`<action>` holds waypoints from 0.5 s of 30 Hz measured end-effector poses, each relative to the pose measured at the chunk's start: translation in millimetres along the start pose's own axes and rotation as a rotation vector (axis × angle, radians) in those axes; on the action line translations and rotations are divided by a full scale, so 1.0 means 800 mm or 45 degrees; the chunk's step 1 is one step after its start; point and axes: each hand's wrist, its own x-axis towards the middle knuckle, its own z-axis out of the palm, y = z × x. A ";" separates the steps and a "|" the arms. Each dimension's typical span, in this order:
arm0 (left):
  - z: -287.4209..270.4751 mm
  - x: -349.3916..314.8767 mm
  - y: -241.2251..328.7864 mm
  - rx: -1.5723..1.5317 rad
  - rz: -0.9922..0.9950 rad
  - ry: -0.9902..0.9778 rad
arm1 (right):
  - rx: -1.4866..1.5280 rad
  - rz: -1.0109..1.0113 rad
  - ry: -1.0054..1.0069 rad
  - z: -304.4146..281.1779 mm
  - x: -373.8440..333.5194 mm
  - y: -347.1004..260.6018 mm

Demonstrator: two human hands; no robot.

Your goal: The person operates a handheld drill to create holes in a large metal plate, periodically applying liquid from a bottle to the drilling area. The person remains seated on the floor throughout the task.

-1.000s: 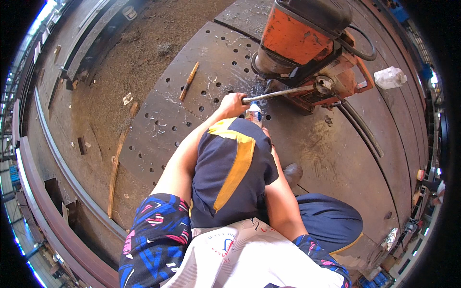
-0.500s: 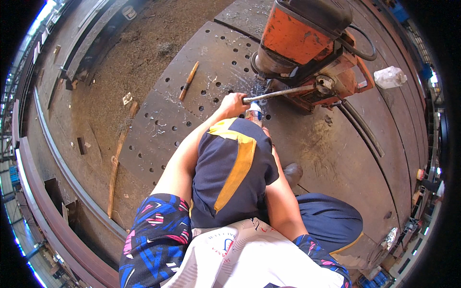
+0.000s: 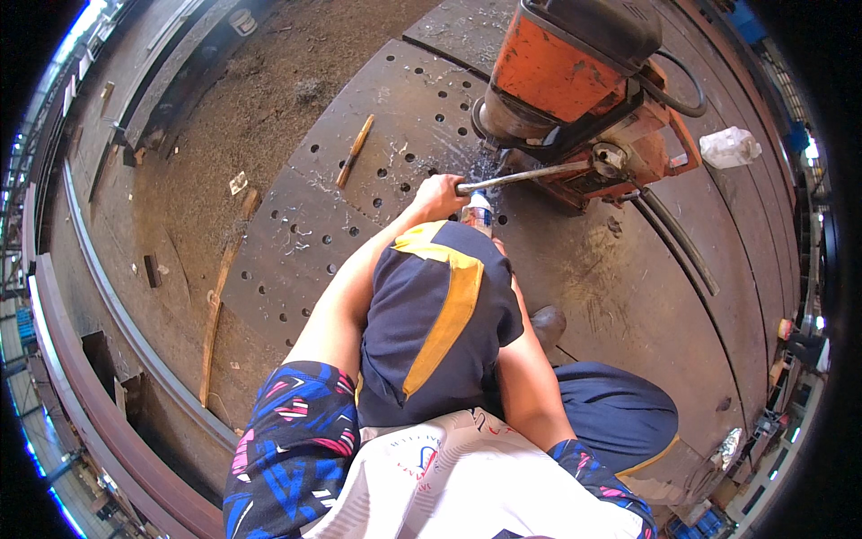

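Observation:
My left hand [image 3: 438, 196] is closed around the end of a long metal feed lever [image 3: 530, 173]. That lever runs right to the hub of an orange magnetic drill [image 3: 558, 72], whose lower end meets a steel plate [image 3: 350, 211] among shiny chips. Just below the lever is a plastic bottle [image 3: 479, 214] with a label and a blue-and-white top, pointing toward the drill. My right hand [image 3: 500, 247] is at the bottle's lower part, fingers closed on it. My raised knee [image 3: 440, 314], in dark trousers with a yellow stripe, hides most of that hand.
Several drilled holes and curled chips mark the plate. A wooden-handled stick [image 3: 356, 151] lies on it at left. A clear plastic bag or jug [image 3: 729, 147] sits right of the drill, with a dark bar [image 3: 678, 241] below. Long steel beams [image 3: 117, 395] run along the left.

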 end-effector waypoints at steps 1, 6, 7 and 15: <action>0.000 0.000 -0.003 -0.001 -0.006 0.000 | -0.040 0.005 0.003 0.001 -0.003 -0.003; -0.001 -0.001 0.000 -0.011 -0.005 0.006 | -0.127 0.025 0.014 0.000 -0.008 -0.011; -0.001 -0.002 0.000 -0.015 -0.010 0.005 | -0.115 0.019 0.013 0.000 -0.009 -0.010; 0.001 0.001 0.000 0.009 -0.026 -0.017 | -0.047 0.077 -0.007 0.000 -0.009 -0.011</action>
